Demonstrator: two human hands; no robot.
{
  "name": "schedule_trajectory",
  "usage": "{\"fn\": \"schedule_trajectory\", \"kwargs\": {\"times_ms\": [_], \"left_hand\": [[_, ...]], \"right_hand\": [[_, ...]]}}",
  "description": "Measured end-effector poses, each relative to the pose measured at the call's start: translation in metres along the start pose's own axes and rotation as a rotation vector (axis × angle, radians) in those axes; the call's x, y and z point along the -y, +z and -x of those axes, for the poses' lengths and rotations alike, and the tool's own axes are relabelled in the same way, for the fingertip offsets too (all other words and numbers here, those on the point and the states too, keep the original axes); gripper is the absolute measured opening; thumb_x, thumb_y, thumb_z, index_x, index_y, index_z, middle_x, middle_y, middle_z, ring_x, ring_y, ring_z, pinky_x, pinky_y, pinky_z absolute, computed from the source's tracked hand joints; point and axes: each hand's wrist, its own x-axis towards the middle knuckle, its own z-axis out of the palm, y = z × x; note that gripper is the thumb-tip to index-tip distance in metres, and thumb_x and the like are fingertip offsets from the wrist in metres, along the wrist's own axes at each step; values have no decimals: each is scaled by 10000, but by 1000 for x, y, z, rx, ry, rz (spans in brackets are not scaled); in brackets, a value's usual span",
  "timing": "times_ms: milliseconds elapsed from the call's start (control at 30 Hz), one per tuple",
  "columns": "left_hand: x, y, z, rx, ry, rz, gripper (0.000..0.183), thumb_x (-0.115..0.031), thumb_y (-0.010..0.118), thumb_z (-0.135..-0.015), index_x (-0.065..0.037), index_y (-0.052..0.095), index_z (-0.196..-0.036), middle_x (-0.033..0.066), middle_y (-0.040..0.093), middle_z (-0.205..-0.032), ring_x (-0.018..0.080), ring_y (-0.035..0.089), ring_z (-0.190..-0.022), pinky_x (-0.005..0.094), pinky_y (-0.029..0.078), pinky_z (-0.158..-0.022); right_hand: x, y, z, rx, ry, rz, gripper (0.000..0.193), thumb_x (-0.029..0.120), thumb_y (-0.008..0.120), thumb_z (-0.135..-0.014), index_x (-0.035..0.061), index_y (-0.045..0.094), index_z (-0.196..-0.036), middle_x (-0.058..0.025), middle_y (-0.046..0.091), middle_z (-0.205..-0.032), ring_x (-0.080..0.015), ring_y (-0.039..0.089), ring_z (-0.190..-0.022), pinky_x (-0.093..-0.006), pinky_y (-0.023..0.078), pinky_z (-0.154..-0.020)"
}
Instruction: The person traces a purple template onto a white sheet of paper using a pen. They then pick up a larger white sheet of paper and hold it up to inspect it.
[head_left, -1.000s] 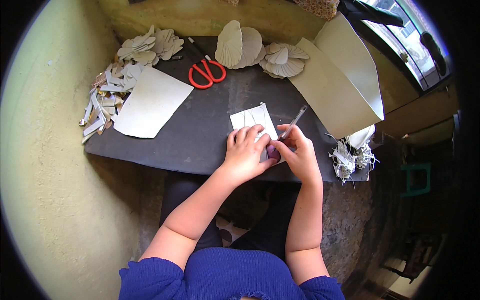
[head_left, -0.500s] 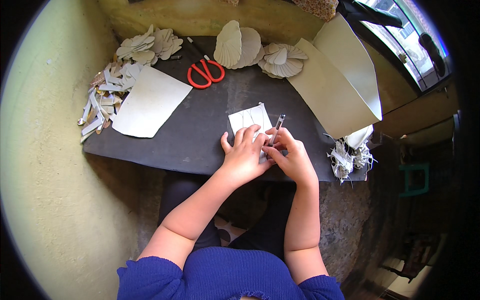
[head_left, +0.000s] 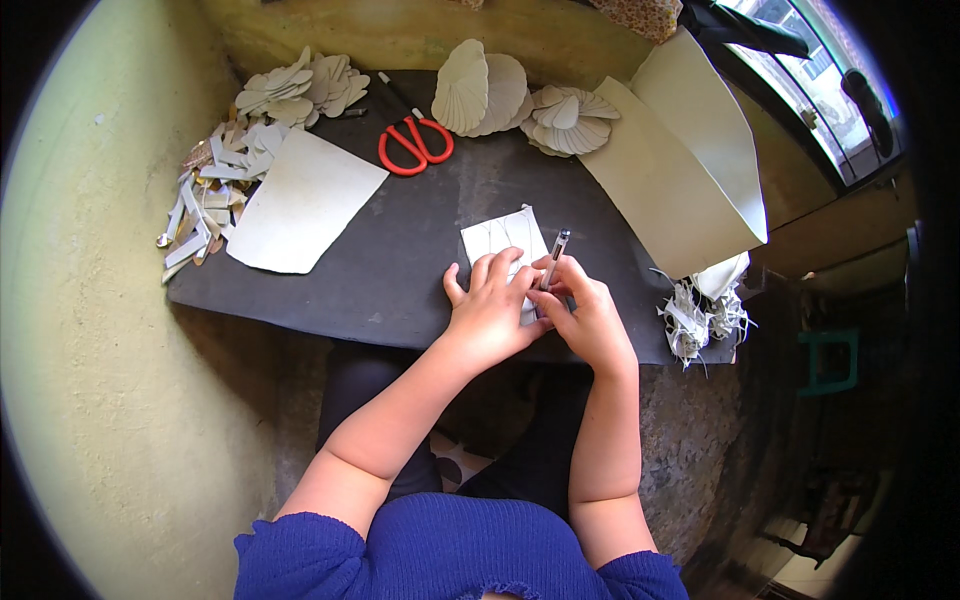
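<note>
A small white card (head_left: 492, 238) with curved pen lines drawn on it lies near the front edge of the dark table. Across its lower part my left hand (head_left: 490, 305) rests flat with fingers spread, pressing on it. My right hand (head_left: 588, 310) grips a pen (head_left: 555, 258) that stands nearly upright, its cap end up. The pen's tip and the card's lower right part are hidden under my fingers. Beyond the card, red-handled scissors (head_left: 417, 148) lie on the table, their blades pointing away.
At the far left are rounded cut pieces (head_left: 290, 92), a heap of scraps (head_left: 208, 200) and a large white sheet (head_left: 303, 203). Fanned stacks of cut pieces (head_left: 480, 90) stand at the back. A big folded card sheet (head_left: 665, 170) and shredded trimmings (head_left: 700, 315) occupy the right side.
The view has shifted very slightly. My hands, the pen and the card stay in practically the same place.
</note>
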Motion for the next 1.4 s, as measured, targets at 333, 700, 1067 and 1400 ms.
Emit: {"fn": "schedule_trajectory", "kwargs": {"times_ms": [333, 700, 1067, 1400], "left_hand": [[0, -1, -2, 14, -28, 15, 661, -450, 772, -724, -202, 531, -1287, 96, 389, -1450, 302, 307, -1386, 695, 159, -1046], [-1, -3, -3, 28, -48, 23, 672, -464, 779, -717, -216, 529, -1290, 90, 388, -1450, 293, 312, -1380, 685, 164, -1050], [-1, -3, -3, 29, -52, 19, 740, -487, 792, -712, -190, 503, -1326, 77, 387, -1441, 275, 314, -1378, 682, 170, -1054], [-3, -7, -3, 48, -61, 12, 707, -480, 781, -717, -189, 514, -1302, 71, 389, -1440, 277, 317, -1377, 680, 162, -1059]], "right_hand": [[4, 0, 0, 29, 15, 7, 266, 51, 687, -857, 27, 575, -1097, -132, 631, -781, -239, 625, -678, -339, 507, -649], [5, 3, -1, -34, 11, 76, 275, 65, 701, -843, 44, 583, -1090, -148, 645, -825, -308, 657, -743, -358, 522, -692], [1, 4, -3, -60, 12, 68, 313, 68, 694, -845, 73, 609, -1147, -153, 680, -911, -293, 685, -812, -360, 534, -732], [4, 2, -2, -26, 16, 65, 331, 71, 698, -843, 85, 617, -1164, -151, 671, -881, -319, 671, -801, -367, 523, -732]]}}
